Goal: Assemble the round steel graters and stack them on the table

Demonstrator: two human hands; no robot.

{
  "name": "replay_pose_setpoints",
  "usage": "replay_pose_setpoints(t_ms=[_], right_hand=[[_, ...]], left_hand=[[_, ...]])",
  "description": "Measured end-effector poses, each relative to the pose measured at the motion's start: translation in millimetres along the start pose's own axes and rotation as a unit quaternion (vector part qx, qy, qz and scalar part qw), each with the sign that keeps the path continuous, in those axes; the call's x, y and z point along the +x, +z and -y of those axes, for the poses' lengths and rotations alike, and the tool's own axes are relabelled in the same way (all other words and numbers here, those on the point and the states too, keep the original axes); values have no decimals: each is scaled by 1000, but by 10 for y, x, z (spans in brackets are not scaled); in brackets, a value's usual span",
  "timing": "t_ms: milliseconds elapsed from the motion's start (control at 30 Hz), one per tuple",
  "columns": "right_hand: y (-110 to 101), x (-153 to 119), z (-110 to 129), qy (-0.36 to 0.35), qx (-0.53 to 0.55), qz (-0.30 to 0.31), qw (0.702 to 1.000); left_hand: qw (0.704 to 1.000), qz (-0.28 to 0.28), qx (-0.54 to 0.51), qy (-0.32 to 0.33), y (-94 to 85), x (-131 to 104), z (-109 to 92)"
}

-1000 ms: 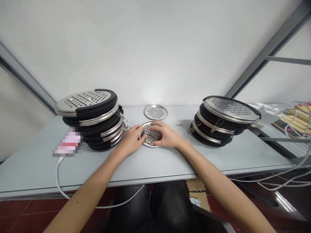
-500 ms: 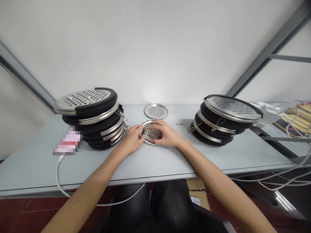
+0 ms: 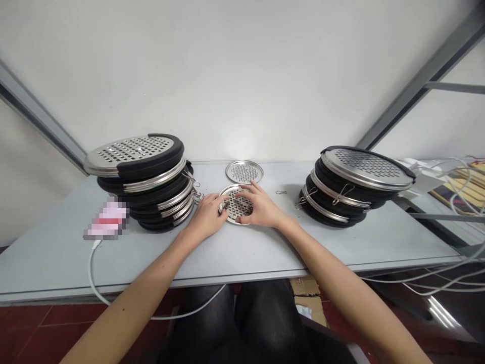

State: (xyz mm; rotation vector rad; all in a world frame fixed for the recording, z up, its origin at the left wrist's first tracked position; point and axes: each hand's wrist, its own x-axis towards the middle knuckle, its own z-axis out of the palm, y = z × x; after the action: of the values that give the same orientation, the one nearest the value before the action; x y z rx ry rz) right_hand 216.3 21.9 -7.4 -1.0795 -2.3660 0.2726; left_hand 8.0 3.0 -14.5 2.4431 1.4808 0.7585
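Observation:
A round metal grater disc (image 3: pixel 235 201) with many raised holes lies on the grey table between my hands. My left hand (image 3: pixel 207 216) grips its left rim, with the thumb and fingertips at the edge. My right hand (image 3: pixel 261 206) curves around the right side, its thumb low and its fingers at the far rim, one finger slightly raised. My palms hide parts of the rim. Just behind lies a second grater disc (image 3: pixel 244 173), flat and untouched. A small bent wire clip (image 3: pixel 281 192) rests to the right of my right hand.
A tall stack of black-rimmed grater discs (image 3: pixel 151 187) with wire clips stands at left, another stack (image 3: pixel 352 187) at right. A blurred-out pink object (image 3: pixel 108 220) with a white cable (image 3: pixel 91 268) lies at front left. Metal frame bars (image 3: pixel 417 91) and loose cables are at right.
The view has shifted slightly. Fingers of my right hand have lifted and spread a little over the grater disc. My left hand stays at the left rim.

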Motion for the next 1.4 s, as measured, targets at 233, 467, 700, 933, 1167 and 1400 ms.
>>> replay_pose_setpoints(t_ms=[233, 467, 700, 933, 1167, 1400], right_hand=[[5, 5, 1, 4, -6, -8, 1000], [26, 2, -55, 23, 12, 16, 1000], [-83, -2, -114, 15, 78, 8, 997], [-101, -7, -83, -31, 133, -6, 991], [-81, 1, -36, -55, 118, 21, 991], [-76, 8, 39, -51, 113, 37, 992]], left_hand=[[1000, -11, -7, -14, 13, 4, -19], [999, -15, -4, -39, 1, 9, -45], [1000, -5, -12, -18, 0, 12, -39], [999, 8, -43, 20, -2, 7, -32], [999, 25, -30, 28, -23, 4, -66], [999, 30, -22, 37, -27, 5, -75]])
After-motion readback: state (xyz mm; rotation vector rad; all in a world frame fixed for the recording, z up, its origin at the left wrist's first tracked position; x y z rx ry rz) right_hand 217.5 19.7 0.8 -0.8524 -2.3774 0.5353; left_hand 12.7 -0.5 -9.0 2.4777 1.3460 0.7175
